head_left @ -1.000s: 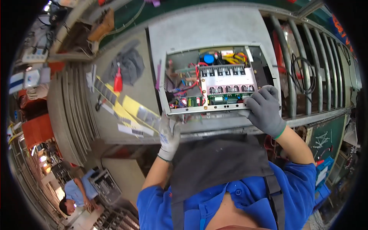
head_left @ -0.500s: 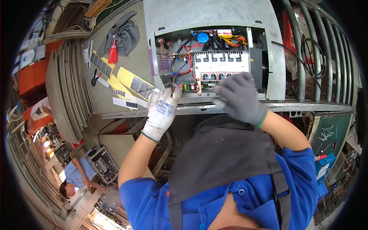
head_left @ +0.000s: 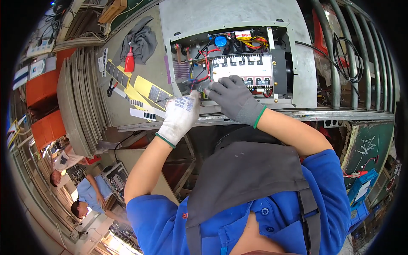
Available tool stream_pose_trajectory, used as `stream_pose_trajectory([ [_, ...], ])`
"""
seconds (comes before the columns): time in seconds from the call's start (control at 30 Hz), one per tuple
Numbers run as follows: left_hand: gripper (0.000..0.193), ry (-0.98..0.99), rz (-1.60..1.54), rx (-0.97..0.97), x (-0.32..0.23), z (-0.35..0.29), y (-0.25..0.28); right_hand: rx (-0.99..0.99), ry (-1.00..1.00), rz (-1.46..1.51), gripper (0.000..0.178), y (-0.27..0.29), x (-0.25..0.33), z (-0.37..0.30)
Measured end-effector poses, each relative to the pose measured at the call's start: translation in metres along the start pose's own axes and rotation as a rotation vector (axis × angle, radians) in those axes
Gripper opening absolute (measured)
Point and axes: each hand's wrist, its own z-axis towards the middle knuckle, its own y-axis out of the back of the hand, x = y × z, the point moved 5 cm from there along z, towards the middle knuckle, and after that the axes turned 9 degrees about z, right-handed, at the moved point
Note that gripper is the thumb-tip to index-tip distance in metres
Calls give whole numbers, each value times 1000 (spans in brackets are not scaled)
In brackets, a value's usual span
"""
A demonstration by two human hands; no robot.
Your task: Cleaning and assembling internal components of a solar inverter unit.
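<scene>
An opened metal equipment case [head_left: 199,109] lies on the bench, showing a white board [head_left: 244,67] with black components, a blue round part [head_left: 220,41] and bundled wires. At its front left corner my left hand [head_left: 182,114], in a white glove, has its fingers closed round thin wires [head_left: 192,85]; the fingertips partly hide them. My right hand [head_left: 233,98], in a grey glove, reaches over the case's front edge. Its bent fingers are drawn together close to the left fingertips, and whatever they pinch is hidden.
Left on the bench are a red bottle [head_left: 129,63], a grey cloth [head_left: 142,39], yellow label sheets [head_left: 148,90] and red-black cutters [head_left: 111,88]. Metal rails [head_left: 333,55] with a coiled black cable [head_left: 346,57] stand right. Two other people work at lower left, one in blue [head_left: 92,193].
My right hand has swung left from above the white board to beside my left hand, its fingers drawing in. The left hand stays at the case's front left corner.
</scene>
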Motion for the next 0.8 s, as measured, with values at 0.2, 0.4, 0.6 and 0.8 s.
stream_pose_trajectory([
  [0.2, 22, 175, -689, -576, 19, -25, -14, 23, -51, 84, 55, 5, -2, 0],
  [0.4, 28, 628, -1308, -10, 0, -15, -24, 97, -84, 84, 56, 5, -2, -2],
  [0.6, 20, 844, -1683, -220, -14, -12, -44, 132, -83, 86, 57, 2, -3, 1],
  [0.8, 22, 723, -894, -432, -9, -9, -33, 54, -76, 156, 54, 1, -3, -1],
])
